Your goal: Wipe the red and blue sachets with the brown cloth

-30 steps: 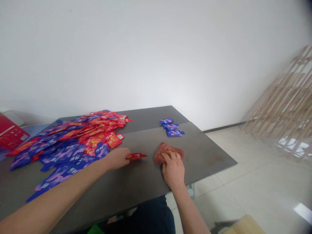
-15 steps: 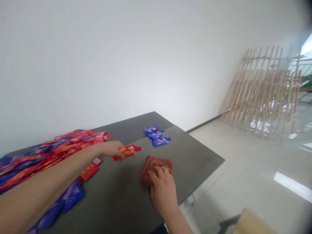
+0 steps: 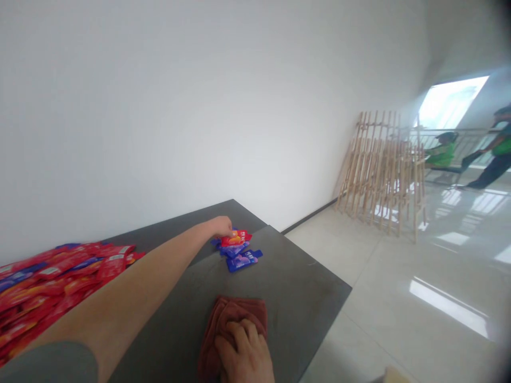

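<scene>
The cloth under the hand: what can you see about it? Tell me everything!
The cloth is dark red and looks soft, like a towel. It lies bunched in thick folds on the dark grey tabletop, near the table's front edge. The right hand presses on top, covering its near part, so the cloth's full shape is hidden.
</scene>
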{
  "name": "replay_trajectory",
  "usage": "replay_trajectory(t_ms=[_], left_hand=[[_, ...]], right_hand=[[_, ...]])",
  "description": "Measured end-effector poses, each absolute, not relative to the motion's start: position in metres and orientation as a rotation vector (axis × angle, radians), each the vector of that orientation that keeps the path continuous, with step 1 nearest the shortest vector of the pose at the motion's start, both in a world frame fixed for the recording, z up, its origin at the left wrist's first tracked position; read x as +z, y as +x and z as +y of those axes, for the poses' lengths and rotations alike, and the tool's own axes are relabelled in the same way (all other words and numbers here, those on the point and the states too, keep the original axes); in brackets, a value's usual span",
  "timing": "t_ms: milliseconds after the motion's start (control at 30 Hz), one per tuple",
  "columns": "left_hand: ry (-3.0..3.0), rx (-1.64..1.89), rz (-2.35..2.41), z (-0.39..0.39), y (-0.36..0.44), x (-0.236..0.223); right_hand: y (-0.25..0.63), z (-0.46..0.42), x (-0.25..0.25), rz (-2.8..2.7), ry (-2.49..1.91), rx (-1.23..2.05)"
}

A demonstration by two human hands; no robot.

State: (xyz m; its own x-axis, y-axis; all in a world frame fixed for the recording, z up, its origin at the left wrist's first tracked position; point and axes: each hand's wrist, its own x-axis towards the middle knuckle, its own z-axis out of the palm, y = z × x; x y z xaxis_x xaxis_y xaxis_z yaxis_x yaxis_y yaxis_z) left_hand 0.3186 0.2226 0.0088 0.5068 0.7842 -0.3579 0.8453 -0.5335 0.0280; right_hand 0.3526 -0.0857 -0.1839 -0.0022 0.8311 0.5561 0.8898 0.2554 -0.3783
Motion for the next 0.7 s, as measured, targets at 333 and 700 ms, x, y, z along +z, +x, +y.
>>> replay_trajectory(t_ms=[333,700], left_hand=[[2.339,-0.439,1.555,0.184,0.126,0.019],[1.642,-0.229,2.025,-0.049,-0.165,0.047]], right_hand=[[0.368,-0.112,-0.140,-1.881,-1.624,0.122],[0.397,-0.096,-0.173,-2.086,-1.472,-0.324]])
